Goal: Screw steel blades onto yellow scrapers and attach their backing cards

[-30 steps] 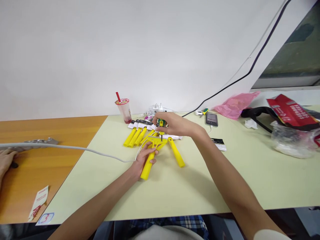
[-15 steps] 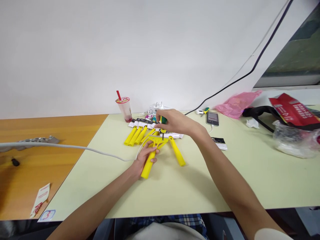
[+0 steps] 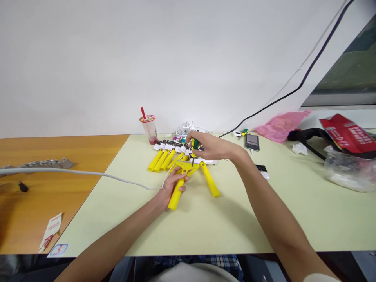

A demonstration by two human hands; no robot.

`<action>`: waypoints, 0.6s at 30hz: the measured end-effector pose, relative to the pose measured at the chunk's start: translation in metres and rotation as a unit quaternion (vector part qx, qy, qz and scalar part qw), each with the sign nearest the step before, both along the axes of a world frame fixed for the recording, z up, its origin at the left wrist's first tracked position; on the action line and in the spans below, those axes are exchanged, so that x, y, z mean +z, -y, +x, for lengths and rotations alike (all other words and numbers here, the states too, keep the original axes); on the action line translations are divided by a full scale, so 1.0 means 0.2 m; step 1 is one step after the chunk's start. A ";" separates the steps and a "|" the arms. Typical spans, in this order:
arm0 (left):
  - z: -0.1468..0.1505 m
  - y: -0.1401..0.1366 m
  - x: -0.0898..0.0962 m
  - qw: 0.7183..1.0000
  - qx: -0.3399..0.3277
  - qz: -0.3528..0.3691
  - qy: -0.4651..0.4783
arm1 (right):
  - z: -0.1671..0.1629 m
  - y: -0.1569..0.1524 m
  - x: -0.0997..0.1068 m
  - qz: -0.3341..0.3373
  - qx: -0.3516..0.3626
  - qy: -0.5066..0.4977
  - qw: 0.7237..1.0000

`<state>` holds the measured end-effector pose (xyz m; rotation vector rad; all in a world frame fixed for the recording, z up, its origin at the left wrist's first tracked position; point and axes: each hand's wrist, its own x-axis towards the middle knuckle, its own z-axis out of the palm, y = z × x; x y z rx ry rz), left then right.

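Observation:
My left hand (image 3: 169, 185) is wrapped round a yellow scraper (image 3: 176, 196) with a wide T-shaped head, its handle slanting toward me. Above that head, my right hand (image 3: 216, 145) grips a screwdriver (image 3: 195, 143) by its green and yellow handle. The shaft points down at the right part of the scraper's head; its exact contact is too small to tell. A loose yellow handle (image 3: 210, 181) lies just right of the scraper. Behind my left hand, several yellow handles (image 3: 161, 159) lie in a row, with black-and-white packets (image 3: 170, 145) at their far ends.
A cup with a red straw (image 3: 150, 131) stands near the wall. To the right are a phone (image 3: 252, 142), another screwdriver (image 3: 244, 132), a pink bag (image 3: 282, 125), a red package (image 3: 349, 131) and clear plastic (image 3: 346, 170). A white cable (image 3: 117, 179) crosses from the left.
The whole view has shifted slightly. Both hands keep their grips on the scraper and screwdriver, and the screwdriver's handle shows a little more between my right fingers.

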<state>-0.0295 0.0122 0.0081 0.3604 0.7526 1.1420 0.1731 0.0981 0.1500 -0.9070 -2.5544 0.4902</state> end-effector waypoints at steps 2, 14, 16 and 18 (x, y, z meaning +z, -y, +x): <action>0.00 0.00 0.00 1.000 0.001 -0.002 -0.001 | 0.00 0.00 0.01 -0.020 0.002 0.001 1.000; -0.01 -0.01 -0.03 1.000 0.008 0.011 -0.001 | 0.00 0.02 0.00 -0.026 0.020 0.002 0.999; -0.01 -0.01 -0.03 1.000 0.007 0.019 -0.002 | -0.01 0.02 0.01 -0.030 0.020 -0.008 0.999; -0.01 -0.01 -0.03 1.000 0.005 0.024 -0.007 | -0.02 0.03 0.01 -0.022 0.009 -0.020 1.000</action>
